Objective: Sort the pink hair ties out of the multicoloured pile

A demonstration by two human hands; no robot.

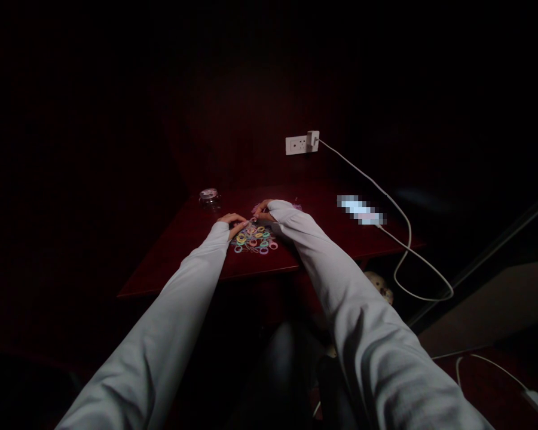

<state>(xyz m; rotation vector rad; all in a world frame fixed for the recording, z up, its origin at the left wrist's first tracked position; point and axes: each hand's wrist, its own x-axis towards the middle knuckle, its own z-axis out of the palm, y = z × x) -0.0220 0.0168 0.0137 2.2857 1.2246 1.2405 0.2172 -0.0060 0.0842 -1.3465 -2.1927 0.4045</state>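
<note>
A heap of small pastel hair ties [253, 242] in yellow, green, pink and purple lies near the front of the dark red table. My left hand [234, 223] is at the heap's upper left, thumb and fingers closed together at its edge. Across from it, my right hand [263, 211] has its fingers bent down toward the left fingertips. Between the two sets of fingertips a small pinkish hair tie [252, 220] seems to be pinched; the dim light blurs its outline. More purple hair ties [297, 207] show behind my right wrist, partly hidden by the sleeve.
A clear lidded jar [210, 197] stands at the table's back left. On the right lies a lit, blurred-out phone [361, 210], its white cable [385, 192] running to a charger in the wall socket [296, 145]. The table's front edge [170, 288] is close to my forearms.
</note>
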